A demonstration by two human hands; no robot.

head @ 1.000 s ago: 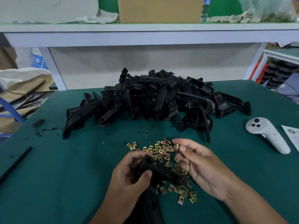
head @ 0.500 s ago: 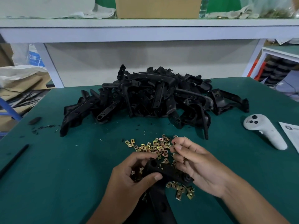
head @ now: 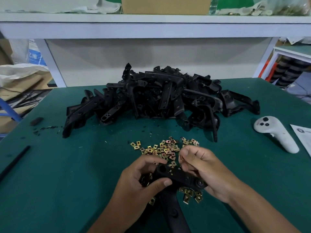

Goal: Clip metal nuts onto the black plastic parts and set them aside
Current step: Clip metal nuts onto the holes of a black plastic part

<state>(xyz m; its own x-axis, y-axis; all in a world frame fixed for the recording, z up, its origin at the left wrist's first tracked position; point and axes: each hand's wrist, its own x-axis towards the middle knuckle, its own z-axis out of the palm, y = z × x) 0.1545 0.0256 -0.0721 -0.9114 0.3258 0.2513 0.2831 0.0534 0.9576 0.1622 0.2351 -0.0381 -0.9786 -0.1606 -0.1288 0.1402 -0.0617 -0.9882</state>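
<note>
Fingers of left hand [head: 143, 180] curl round black plastic part [head: 178, 176], thumb on near edge. Right hand [head: 202, 167] supports part's right end; fingertips pinch something thin, cannot tell if nut. Part held over loose metal nuts [head: 166, 148] on green table [head: 67, 182]. Pile of black parts [head: 159, 98] farther. White controller [head: 276, 133] far right.
</note>
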